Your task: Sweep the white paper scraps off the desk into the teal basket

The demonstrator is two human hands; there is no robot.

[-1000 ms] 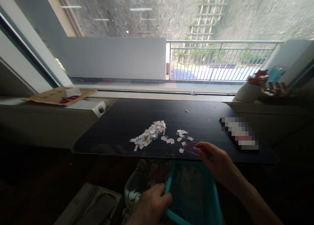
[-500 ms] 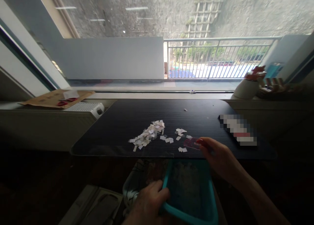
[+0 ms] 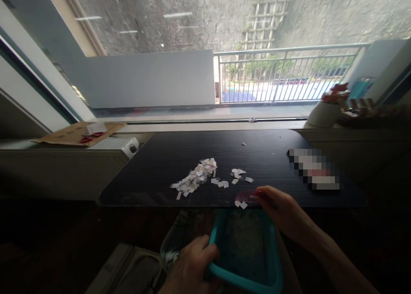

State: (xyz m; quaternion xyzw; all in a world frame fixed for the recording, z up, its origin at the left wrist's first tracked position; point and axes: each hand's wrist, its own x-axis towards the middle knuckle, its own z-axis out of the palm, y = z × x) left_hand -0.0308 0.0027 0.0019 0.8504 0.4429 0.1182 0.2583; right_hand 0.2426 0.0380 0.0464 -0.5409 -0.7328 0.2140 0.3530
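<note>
My left hand (image 3: 194, 259) is closed on the left rim of a teal plastic bin (image 3: 276, 251), held just below the table's front edge. Inside the bin lies a pale layer of scraps, dim in the shade. Between the fingertips of my right hand (image 3: 281, 206) is a flat, translucent pink plastic piece (image 3: 245, 195), low over the tabletop. A few white paper scraps (image 3: 241, 204) sit beside it at the very edge, above the bin. Farther left is a larger heap of paper scraps (image 3: 196, 176), with several loose ones between.
The dark table (image 3: 144, 157) stands against a windowsill. A blurred-out flat object (image 3: 314, 170) lies at its right. On the left are a radiator (image 3: 112, 144) and brown paper (image 3: 64, 133) with red-handled scissors (image 3: 86, 138). A white fox-topped pot (image 3: 324, 112) stands at right.
My right hand has drawn the pink plastic piece toward me and slightly left. The small scraps near it have moved to the table's front edge. My left hand still grips the bin.
</note>
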